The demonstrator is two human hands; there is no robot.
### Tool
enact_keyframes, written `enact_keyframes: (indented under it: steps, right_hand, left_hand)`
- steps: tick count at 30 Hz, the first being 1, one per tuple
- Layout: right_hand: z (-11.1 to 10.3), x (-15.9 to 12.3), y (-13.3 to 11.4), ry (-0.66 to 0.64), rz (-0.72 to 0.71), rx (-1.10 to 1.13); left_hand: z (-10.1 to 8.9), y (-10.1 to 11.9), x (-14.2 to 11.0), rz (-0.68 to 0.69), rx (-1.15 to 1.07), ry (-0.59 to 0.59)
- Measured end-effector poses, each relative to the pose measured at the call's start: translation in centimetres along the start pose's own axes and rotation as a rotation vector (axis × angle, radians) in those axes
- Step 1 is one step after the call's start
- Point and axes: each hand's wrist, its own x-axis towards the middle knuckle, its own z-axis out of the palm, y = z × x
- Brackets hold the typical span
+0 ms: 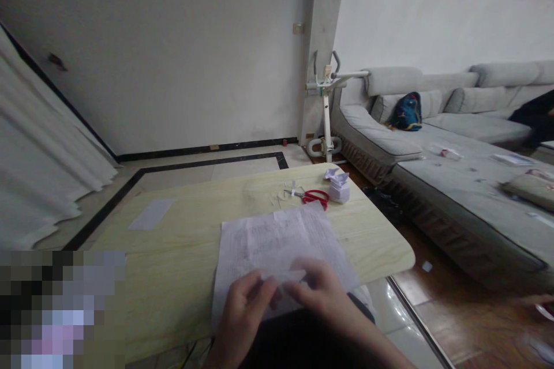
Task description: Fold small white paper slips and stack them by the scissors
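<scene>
Close to the table's near edge, my left hand (247, 301) and my right hand (322, 294) meet over a large printed sheet of paper (277, 236). A small white piece of paper (283, 275) is pinched between the fingers of both hands, and its exact shape is blurred by motion. Beneath them, the printed sheet lies flat with faint creases, reaching the table's near edge. Beyond its far edge rest scissors (315, 197) with red handles. Folded white paper pieces (339, 187) are stacked to the right of the scissors.
The light wooden table (186, 265) has rounded corners. A white paper slip (151, 214) lies at its left, and thin scraps (280, 199) lie beside the scissors. Beyond stand an exercise bike (326, 109) and a grey sofa (459, 167) with a blue backpack (407, 112).
</scene>
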Motion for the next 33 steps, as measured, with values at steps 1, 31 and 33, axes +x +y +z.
enact_keyframes:
  steps: [1, 31, 33]
  right_hand:
    - [0.1, 0.0, -0.1, 0.005, 0.026, 0.024]
    - [0.4, 0.2, 0.7, -0.030, 0.117, 0.306]
    - [0.5, 0.2, 0.8, -0.016, 0.111, 0.290]
  left_hand:
    - [0.0, 0.0, 0.0, 0.028, 0.017, 0.010]
    - [0.1, -0.3, -0.3, -0.079, -0.137, -0.041]
    - [0.2, -0.2, -0.5, -0.119, -0.160, -0.006]
